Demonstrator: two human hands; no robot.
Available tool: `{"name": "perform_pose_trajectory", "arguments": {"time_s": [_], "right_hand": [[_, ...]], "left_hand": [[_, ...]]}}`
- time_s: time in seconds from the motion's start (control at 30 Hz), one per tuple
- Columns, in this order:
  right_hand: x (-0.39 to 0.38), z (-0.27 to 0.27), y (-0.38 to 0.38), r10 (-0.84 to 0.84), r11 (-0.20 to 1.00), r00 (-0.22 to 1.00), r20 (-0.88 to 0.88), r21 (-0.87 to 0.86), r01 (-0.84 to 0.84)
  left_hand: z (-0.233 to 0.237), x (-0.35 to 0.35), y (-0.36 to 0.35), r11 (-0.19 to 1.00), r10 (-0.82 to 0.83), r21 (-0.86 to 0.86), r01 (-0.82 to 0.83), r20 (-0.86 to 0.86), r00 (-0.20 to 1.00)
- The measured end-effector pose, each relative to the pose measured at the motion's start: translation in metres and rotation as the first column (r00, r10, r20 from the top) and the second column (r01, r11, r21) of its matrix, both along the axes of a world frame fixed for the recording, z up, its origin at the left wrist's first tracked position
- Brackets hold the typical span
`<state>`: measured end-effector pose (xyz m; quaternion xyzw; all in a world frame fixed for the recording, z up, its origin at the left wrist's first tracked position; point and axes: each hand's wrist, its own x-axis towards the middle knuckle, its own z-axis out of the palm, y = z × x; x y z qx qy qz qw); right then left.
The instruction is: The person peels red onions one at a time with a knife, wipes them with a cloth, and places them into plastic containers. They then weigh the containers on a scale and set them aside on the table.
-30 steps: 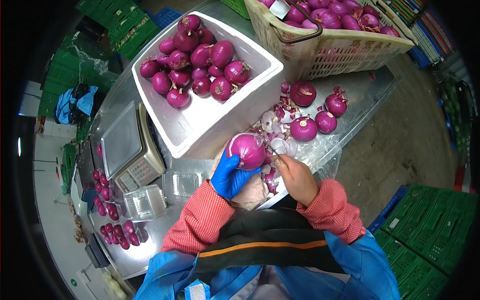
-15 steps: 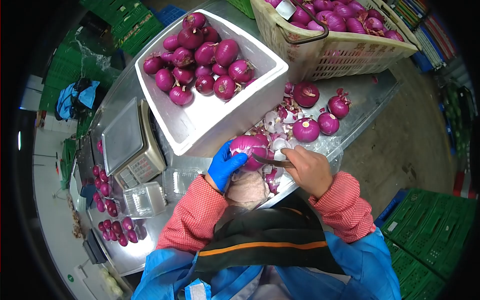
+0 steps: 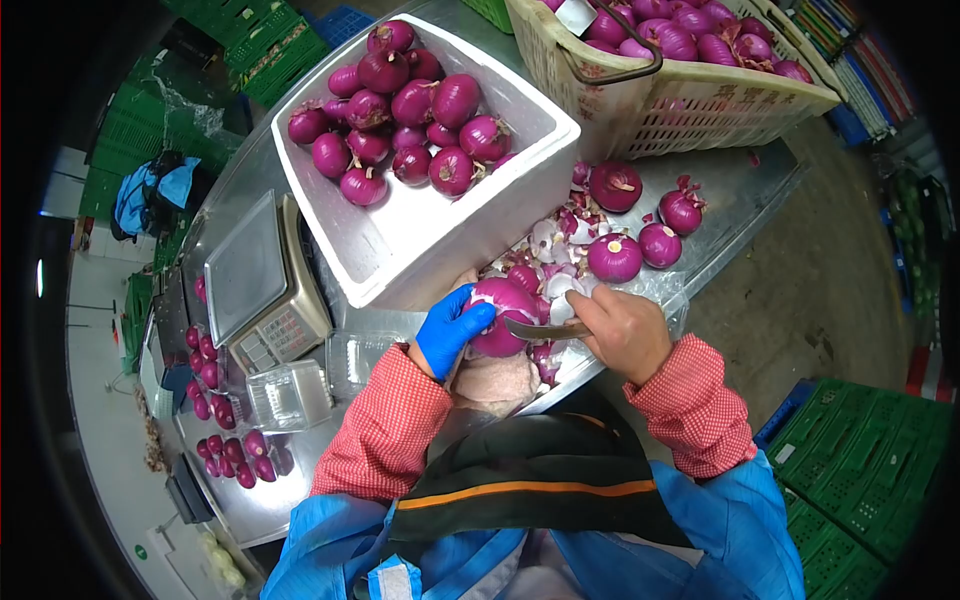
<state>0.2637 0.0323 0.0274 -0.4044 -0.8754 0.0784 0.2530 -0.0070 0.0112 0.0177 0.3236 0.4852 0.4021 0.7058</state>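
My left hand (image 3: 450,332), in a blue glove, is closed around a large red onion (image 3: 506,312) in front of the foam box. My right hand (image 3: 627,332), bare, grips a knife (image 3: 548,331) whose curved blade reaches left to the onion's right side. Pale streaks show on the onion's purple skin. Below it lies a pinkish cloth (image 3: 497,380). Onion peelings (image 3: 552,250) are heaped just behind the hands. Several whole onions sit farther right on the steel table, among them one with a pale cut top (image 3: 614,258).
A white foam box (image 3: 470,240) of red onions stands behind my left hand. Behind the peelings is a cream crate (image 3: 680,105) full of onions. A scale (image 3: 275,315) and clear plastic tubs (image 3: 289,398) stand left, beside packed onions (image 3: 236,460). Green crates (image 3: 860,450) are at the right.
The onion has turned slightly in my left hand and shows more smooth purple skin. My right hand and the knife have shifted a little; the grip on both things stays.
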Motion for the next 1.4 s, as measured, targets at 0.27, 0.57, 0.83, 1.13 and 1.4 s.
{"name": "perform_pose_trajectory", "arguments": {"time_s": [0.27, 0.57, 0.83, 1.13, 1.4], "right_hand": [[-0.002, -0.003, 0.001, -0.069, 0.998, 0.998, 0.004, -0.002, 0.069], [-0.019, -0.014, -0.013, -0.149, 0.932, 0.979, -0.136, -0.35, 0.093], [-0.032, -0.019, -0.017, -0.217, 0.779, 0.933, -0.288, -0.626, -0.012], [-0.016, -0.016, 0.0, -0.222, 0.67, 0.952, -0.213, -0.742, -0.01], [-0.035, -0.004, -0.011, -0.188, 0.861, 0.902, -0.389, -0.507, -0.039]], "left_hand": [[0.007, 0.003, 0.001, 0.997, -0.056, 0.055, 0.063, -0.118, 0.991], [0.006, 0.005, 0.002, 0.998, -0.037, 0.032, 0.046, -0.232, 0.972], [0.009, 0.003, 0.006, 0.994, -0.029, -0.109, 0.008, -0.2, 0.979], [-0.007, 0.008, -0.006, 0.997, -0.06, -0.05, 0.05, -0.212, 0.975], [-0.029, 0.004, -0.005, 0.995, 0.018, 0.099, -0.015, -0.035, 0.999]]}}
